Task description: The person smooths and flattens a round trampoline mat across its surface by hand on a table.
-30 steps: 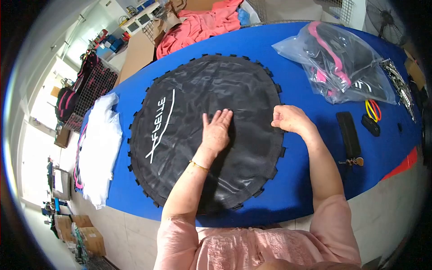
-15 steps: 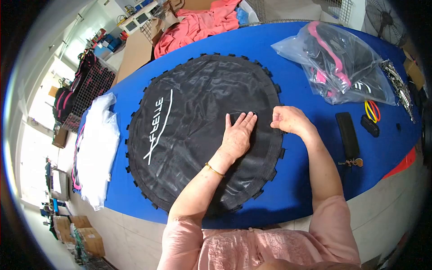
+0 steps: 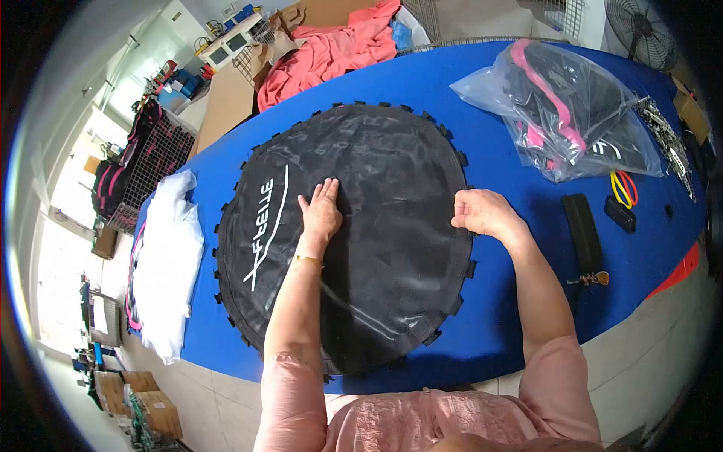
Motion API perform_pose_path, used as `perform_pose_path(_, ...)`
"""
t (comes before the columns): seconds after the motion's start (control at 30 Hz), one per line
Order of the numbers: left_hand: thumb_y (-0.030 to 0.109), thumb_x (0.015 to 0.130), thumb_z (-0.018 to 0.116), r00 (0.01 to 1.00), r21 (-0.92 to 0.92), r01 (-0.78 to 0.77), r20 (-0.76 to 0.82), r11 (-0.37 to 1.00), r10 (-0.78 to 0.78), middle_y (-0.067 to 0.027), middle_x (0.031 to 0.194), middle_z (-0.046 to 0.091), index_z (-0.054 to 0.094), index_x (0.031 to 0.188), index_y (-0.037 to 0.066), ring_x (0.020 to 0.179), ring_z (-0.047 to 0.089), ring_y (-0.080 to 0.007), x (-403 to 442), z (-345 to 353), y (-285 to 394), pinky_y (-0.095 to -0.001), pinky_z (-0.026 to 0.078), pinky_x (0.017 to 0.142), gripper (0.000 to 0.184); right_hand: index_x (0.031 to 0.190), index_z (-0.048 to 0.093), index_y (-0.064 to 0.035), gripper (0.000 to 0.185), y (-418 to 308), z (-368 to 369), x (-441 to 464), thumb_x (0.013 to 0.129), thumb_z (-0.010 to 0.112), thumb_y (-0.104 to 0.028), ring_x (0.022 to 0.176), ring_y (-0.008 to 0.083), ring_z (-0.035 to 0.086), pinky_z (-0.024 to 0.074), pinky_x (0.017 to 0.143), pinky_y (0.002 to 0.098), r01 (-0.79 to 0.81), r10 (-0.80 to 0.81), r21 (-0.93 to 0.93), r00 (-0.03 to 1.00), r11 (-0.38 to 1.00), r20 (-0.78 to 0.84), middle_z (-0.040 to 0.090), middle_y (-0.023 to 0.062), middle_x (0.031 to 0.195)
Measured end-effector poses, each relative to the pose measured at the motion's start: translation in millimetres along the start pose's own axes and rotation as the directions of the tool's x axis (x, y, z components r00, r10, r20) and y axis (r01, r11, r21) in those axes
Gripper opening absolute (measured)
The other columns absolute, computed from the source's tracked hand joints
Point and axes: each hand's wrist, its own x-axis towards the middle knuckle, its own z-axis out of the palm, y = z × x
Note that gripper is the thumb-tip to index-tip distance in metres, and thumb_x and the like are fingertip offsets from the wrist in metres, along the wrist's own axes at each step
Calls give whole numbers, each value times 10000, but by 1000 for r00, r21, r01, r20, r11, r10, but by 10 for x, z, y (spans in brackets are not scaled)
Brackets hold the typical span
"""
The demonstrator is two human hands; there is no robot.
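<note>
A round black trampoline mat [image 3: 392, 264] lies spread on the blue table cover, with small black tabs around its rim and white lettering [image 3: 265, 226] on its left part. My left hand [image 3: 322, 215] rests flat on the mat just right of the lettering, fingers stretched out. At the mat's right rim, my right hand [image 3: 488, 212] is closed in a pinch on the edge; the fingertips are partly hidden.
On the blue table [image 3: 520, 294], a clear bag [image 3: 565, 113] with black and pink material lies back right, near metal pieces [image 3: 666, 143]. A black strip [image 3: 582, 230] and a black object with coloured loops [image 3: 620, 212] lie right. White plastic [image 3: 169, 271] covers the left edge.
My left hand has slid leftward across the mat, from near its right side to beside the lettering. My right hand stays at the right rim. The view has shifted slightly.
</note>
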Motion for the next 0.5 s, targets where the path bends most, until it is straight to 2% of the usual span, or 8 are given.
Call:
perform_pose_path(0.07, 40, 907, 496, 999, -35, -46, -7, 998, 46, -18, 1677, 362, 391, 1597, 166, 1539, 346, -237, 63, 8, 201, -687, 166, 1226, 709, 852, 682, -95, 213, 7, 4, 0, 814, 824, -250, 918, 328, 706, 529, 821, 448, 13, -13, -9, 1000, 1000, -8, 735, 109, 894)
perform_pose_path(0.13, 40, 905, 512, 994, -16, -105, 9, 994, 105, -26, 1681, 354, 376, 1603, 151, 1541, 342, -232, 106, -8, 483, -682, 176, 1225, 720, 872, 667, -86, 220, 4, 4, 6, 814, 829, -223, 849, 271, 696, 528, 769, 407, 19, -19, -41, 1000, 999, -6, 717, 82, 858)
perform_pose_path(0.3, 50, 912, 529, 963, 0, -270, -13, 963, 270, -28, 1676, 362, 373, 1602, 155, 1537, 347, -240, 109, 73, 913, -685, 175, 1224, 715, 877, 676, -81, 219, 26, -9, 11, 809, 827, -224, 849, 270, 699, 530, 771, 405, 31, -31, -24, 1000, 999, -1, 720, 82, 868)
perform_pose_path(0.37, 51, 914, 526, 967, 30, -250, -35, 968, 251, -28, 1670, 373, 383, 1597, 156, 1535, 352, -243, 111, 67, 821, -689, 176, 1221, 706, 879, 679, -79, 219, 3, -17, -3, 808, 827, -225, 849, 269, 699, 531, 772, 403, 14, -14, -14, 1000, 1000, 8, 721, 82, 871)
perform_pose_path(0.43, 48, 922, 512, 976, 60, -202, -70, 978, 205, -26, 1652, 405, 413, 1582, 163, 1529, 363, -243, 116, 28, 634, -702, 171, 1214, 677, 853, 689, -91, 222, -1, -26, 1, 798, 828, -255, 896, 321, 707, 530, 814, 447, -13, 12, 30, 1000, 999, 15, 732, 114, 862)
perform_pose_path(0.5, 55, 927, 498, 991, 60, -130, -32, 990, 132, -19, 1653, 404, 413, 1583, 169, 1530, 363, -254, 97, -15, 324, -706, 165, 1212, 671, 853, 688, -92, 221, -10, -36, 2, 799, 828, -254, 894, 318, 708, 530, 816, 446, -15, 15, 26, 1000, 1000, 17, 732, 113, 859)
